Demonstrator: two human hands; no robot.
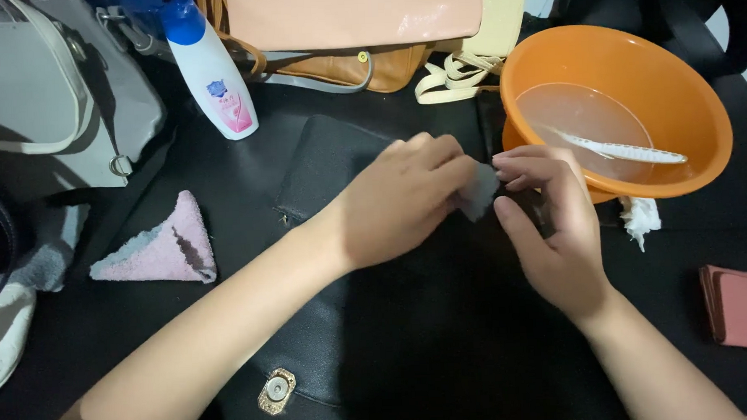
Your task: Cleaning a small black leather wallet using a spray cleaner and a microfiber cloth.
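While your left hand [402, 196] pinches a small grey wipe [478, 190] against the black bag [330, 166] lying flat before you, your right hand [546, 219] curls closed on the bag's edge. Just beside it, the orange basin [687, 79] holds shallow water and a white brush [623, 149].

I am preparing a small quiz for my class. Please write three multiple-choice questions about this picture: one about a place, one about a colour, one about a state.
1. Where is the pink cloth?
A. left of the hands
B. inside the basin
C. on the bottle

2. What colour is the basin?
A. green
B. orange
C. white

3. What do the left hand and right hand do?
A. rest apart
B. lift the bottle
C. pinch a small grey wipe together

Answers: A, it lies on the black surface at left; B, its wall is orange; C, both hands' fingers meet on it.
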